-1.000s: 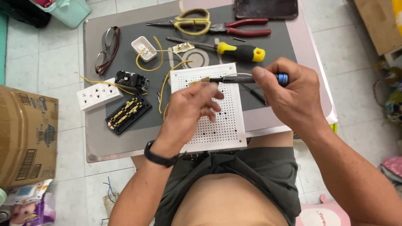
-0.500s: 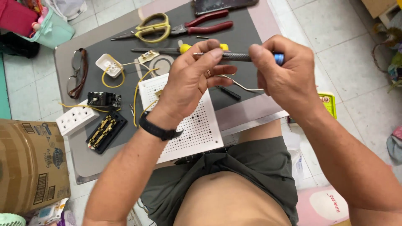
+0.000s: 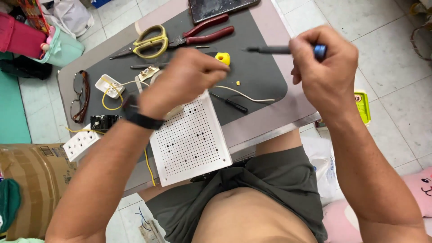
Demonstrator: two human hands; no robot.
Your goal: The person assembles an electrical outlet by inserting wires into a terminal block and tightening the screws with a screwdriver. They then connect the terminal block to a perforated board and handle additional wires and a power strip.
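Table (image 3: 288, 118) with dark mat (image 3: 256, 76), tiled floor (image 3: 387, 49); right hand (image 3: 324, 67) grips screwdriver (image 3: 274, 50), left hand (image 3: 184, 81) fisted, contents unclear.

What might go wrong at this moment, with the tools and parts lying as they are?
The white perforated board overhangs the table's near edge toward the lap, so it may slide off. The right hand holds a thin screwdriver pointing at the left hand; a slip might prick it. The small yellow piece could easily get lost.

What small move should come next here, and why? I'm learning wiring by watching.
Probably bring the screwdriver tip to the left hand. The right hand holds it raised, its tip pointing at that closed hand, which hovers above the perforated white board.
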